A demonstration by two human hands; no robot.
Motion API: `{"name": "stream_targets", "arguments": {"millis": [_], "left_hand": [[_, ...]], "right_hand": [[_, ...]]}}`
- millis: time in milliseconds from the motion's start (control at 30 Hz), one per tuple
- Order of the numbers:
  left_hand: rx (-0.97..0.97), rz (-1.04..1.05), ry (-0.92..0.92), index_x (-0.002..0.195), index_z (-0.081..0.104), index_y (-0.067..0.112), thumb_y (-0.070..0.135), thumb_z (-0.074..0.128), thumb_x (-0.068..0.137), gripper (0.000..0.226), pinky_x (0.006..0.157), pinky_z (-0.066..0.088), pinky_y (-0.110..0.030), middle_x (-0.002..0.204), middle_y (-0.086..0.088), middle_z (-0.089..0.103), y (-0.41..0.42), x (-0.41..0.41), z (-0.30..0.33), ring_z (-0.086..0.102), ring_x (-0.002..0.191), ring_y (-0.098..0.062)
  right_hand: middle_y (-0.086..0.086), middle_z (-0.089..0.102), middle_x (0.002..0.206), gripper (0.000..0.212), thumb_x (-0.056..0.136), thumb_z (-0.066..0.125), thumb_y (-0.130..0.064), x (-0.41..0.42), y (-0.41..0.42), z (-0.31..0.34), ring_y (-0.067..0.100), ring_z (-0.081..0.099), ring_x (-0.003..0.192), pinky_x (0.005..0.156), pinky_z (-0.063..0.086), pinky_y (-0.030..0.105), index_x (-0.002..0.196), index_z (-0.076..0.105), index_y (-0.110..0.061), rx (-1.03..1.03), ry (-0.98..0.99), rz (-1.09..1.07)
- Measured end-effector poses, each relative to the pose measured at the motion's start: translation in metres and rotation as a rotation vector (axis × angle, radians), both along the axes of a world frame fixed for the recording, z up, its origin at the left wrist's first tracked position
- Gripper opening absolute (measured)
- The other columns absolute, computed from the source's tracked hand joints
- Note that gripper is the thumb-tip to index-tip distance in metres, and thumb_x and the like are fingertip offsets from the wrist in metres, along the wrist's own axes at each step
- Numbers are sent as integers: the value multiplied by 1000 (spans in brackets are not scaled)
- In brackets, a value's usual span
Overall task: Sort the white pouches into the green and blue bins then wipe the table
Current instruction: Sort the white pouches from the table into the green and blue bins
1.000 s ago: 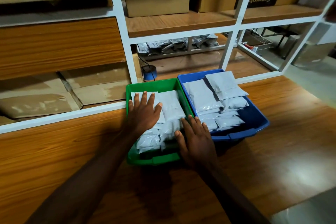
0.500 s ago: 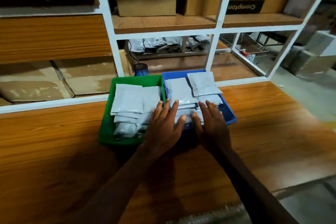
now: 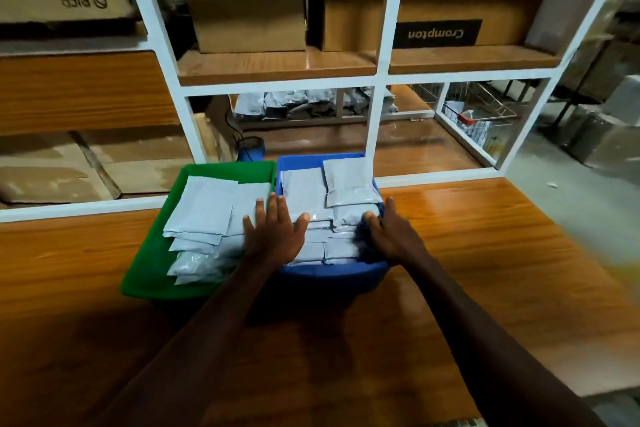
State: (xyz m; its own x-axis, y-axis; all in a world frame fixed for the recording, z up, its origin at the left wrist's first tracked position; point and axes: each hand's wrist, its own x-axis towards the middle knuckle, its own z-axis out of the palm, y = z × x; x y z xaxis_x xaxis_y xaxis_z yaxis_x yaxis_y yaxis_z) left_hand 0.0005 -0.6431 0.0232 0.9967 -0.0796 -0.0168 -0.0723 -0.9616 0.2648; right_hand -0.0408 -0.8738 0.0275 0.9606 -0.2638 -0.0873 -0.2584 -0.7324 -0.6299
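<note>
Side by side on the wooden table stand the green bin (image 3: 149, 263) and the blue bin (image 3: 332, 276), each holding several white pouches. One stack (image 3: 204, 208) fills the green bin, another (image 3: 346, 182) the blue one. My left hand (image 3: 275, 236) lies flat with straight fingers on the pouches, across the line where the two bins meet. My right hand (image 3: 393, 236) rests on the blue bin's right side, thumb on the pouches and fingers stretched along the rim. Neither hand holds a pouch.
A white-framed shelf (image 3: 377, 135) rises right behind the bins, with cardboard boxes (image 3: 249, 0) on its upper boards. Behind the green bin sits a small blue object (image 3: 251, 151) with a cable. The wooden table (image 3: 502, 253) extends left, right and towards me.
Both hands have moved rightwards, from the pouches in the green bin to the blue bin. The left hand now spans both bins and the right has reached the blue bin's right rim.
</note>
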Motion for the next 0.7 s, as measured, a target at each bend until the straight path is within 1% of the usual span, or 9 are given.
{"name": "stream_targets", "arguments": {"millis": [67, 133, 167, 267, 367, 433, 500, 600, 700], "left_hand": [[13, 12, -75, 154, 24, 11, 65, 14, 96, 81, 118, 8, -59, 164, -9, 15, -4, 6, -10, 9, 151, -30], [10, 2, -194, 146, 42, 7, 66, 10, 88, 88, 115, 14, -63, 157, -18, 33, -7, 9, -16, 24, 147, -37], [13, -4, -205, 145, 43, 8, 66, 7, 84, 91, 115, 13, -63, 155, -19, 35, -10, 11, -15, 24, 147, -37], [57, -34, -145, 152, 30, 15, 64, -8, 78, 97, 116, 2, -60, 160, -17, 25, -13, 15, -11, 11, 150, -34], [171, -102, -42, 154, 24, 23, 60, -19, 71, 100, 115, -5, -62, 164, -10, 11, -12, 23, -12, -1, 151, -34], [97, -71, -38, 152, 25, 20, 60, -7, 84, 86, 117, -2, -59, 163, -11, 15, -16, 22, -9, 4, 150, -33], [-26, -16, -137, 144, 35, 13, 54, 15, 94, 68, 118, 9, -56, 154, -18, 33, -28, 19, -4, 20, 147, -34], [-64, 4, -245, 134, 46, 2, 50, 22, 91, 69, 113, 22, -57, 140, -29, 47, -51, 18, 1, 39, 135, -43], [-203, 82, -148, 123, 52, 0, 45, 28, 93, 59, 100, 37, -53, 125, -30, 53, -87, 18, 2, 51, 117, -47]], "right_hand": [[25, 59, 131, 54, 103, 38, -51, 4, -5, -7, 43, 58, 115, 87, 45, 45, 141, 34, -14, 65, 24, -4], [22, 61, 128, 45, 105, 36, -45, 5, -8, -13, 41, 58, 114, 87, 45, 44, 133, 45, -12, 102, -9, -10], [21, 62, 125, 40, 105, 36, -42, 6, -10, -14, 39, 57, 113, 87, 45, 43, 127, 50, -11, 125, -19, -31], [15, 65, 113, 31, 106, 37, -36, 7, -16, -20, 34, 58, 103, 82, 44, 40, 108, 59, -14, 224, -58, -82], [9, 65, 103, 28, 105, 40, -34, 10, -28, -21, 29, 59, 95, 72, 39, 36, 98, 61, -17, 281, -119, -89], [5, 66, 97, 29, 105, 42, -32, 11, -38, -19, 24, 59, 88, 68, 40, 36, 95, 63, -17, 324, -149, -94], [2, 67, 89, 29, 105, 44, -31, 11, -53, -19, 18, 59, 81, 67, 42, 34, 91, 65, -16, 382, -175, -87], [-2, 67, 84, 29, 105, 46, -32, 10, -83, -21, 15, 58, 76, 67, 44, 35, 92, 67, -17, 445, -207, -59], [-6, 65, 78, 29, 105, 47, -31, 9, -123, -23, 13, 56, 74, 67, 42, 35, 90, 68, -18, 480, -222, -52]]}}
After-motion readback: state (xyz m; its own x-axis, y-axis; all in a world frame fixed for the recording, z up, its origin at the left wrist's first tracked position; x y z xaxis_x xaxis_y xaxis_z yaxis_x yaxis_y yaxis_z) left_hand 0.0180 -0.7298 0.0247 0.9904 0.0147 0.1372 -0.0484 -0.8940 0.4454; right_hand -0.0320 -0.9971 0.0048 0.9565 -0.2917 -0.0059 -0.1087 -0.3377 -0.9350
